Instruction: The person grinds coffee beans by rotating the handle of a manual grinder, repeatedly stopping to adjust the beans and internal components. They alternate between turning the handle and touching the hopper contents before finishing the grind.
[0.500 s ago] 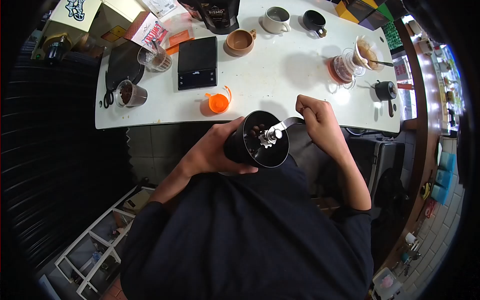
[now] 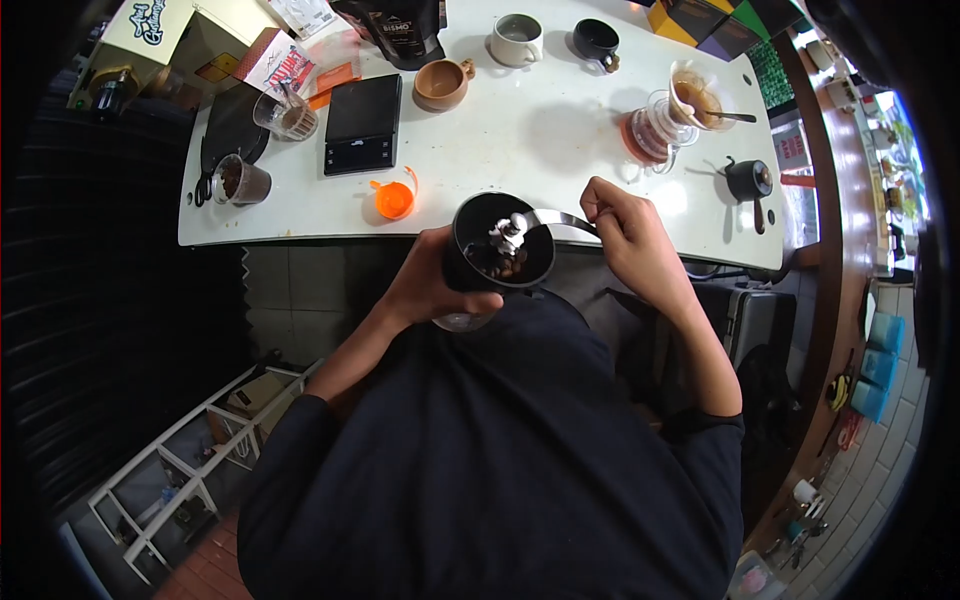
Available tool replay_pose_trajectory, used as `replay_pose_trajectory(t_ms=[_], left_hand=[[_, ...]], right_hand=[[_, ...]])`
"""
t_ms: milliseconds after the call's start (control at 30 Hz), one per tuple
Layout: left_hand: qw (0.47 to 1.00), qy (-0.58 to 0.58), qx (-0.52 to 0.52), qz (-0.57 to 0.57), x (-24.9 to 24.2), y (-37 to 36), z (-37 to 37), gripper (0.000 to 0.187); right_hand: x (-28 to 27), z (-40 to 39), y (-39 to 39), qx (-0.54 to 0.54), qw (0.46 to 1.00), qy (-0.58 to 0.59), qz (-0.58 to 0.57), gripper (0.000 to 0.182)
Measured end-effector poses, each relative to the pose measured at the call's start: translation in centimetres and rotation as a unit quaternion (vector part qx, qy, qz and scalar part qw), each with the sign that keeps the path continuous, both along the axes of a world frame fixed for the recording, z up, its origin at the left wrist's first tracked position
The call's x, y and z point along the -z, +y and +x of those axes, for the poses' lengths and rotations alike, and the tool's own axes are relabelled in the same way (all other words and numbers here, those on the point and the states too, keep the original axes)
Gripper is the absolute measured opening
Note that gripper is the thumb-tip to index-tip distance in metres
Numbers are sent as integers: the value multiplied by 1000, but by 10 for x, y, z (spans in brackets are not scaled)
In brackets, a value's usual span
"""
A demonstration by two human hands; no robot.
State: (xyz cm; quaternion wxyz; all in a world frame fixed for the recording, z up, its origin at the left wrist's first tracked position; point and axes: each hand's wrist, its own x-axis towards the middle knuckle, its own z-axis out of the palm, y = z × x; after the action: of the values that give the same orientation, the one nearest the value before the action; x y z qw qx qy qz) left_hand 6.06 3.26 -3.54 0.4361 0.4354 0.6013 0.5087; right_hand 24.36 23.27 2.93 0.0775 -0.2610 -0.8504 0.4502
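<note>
Centre of frame: left hand (image 2: pixel 432 285) wraps the black cylindrical hand grinder (image 2: pixel 497 262), its grip closed round the body; brown beans lie in the open top. Right hand (image 2: pixel 622 235) pinches the slim metal crank handle (image 2: pixel 562 219). Above, white tabletop (image 2: pixel 520 130); orange plastic lid (image 2: pixel 394 199).

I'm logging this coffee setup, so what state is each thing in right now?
Hand grinder: top open, beans inside, gripped by left hand.
Crank handle: held by right hand.
Orange cup: on the table, upright.
Scale: nothing on it.
Brown mug: upright, looks empty.
White mug: upright.
Dripper: on the glass server, holds wet grounds.
</note>
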Motion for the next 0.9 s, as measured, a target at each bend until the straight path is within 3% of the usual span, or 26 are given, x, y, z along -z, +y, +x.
replay_pose_trajectory(t_ms=[167, 233, 333, 433, 567, 633, 667, 733, 900], left_hand=[[997, -12, -34, 61, 2, 15, 48, 82], [988, 16, -50, 147, 10, 16, 69, 87], [988, -75, -89, 101, 9, 15, 85, 92], [979, -20, -150, 134, 31, 9, 93, 97], [983, -12, -140, 121, 32, 12, 85, 99], [984, 73, -6, 162, 11, 31, 73, 99], [984, 70, -2, 162, 14, 32, 73, 99], [991, -48, -82, 91, 21, 36, 75, 96], [988, -135, -74, 21, 24, 50, 53, 94]], right_hand=[[-17, 45, 11, -91, 992, 84, -26, 14], [-14, 59, 18, -109, 989, 85, -48, 15], [-4, 74, 24, -146, 975, 152, -76, 20], [0, 72, 26, -143, 963, 215, -73, 22], [8, 61, 37, -107, 970, 218, -24, 18], [14, 51, 47, -83, 970, 227, -13, 12], [16, 49, 53, -76, 972, 216, -58, 11], [18, 40, 56, -64, 964, 241, -92, 18], [22, 26, 60, -75, 962, 236, -118, 34]])
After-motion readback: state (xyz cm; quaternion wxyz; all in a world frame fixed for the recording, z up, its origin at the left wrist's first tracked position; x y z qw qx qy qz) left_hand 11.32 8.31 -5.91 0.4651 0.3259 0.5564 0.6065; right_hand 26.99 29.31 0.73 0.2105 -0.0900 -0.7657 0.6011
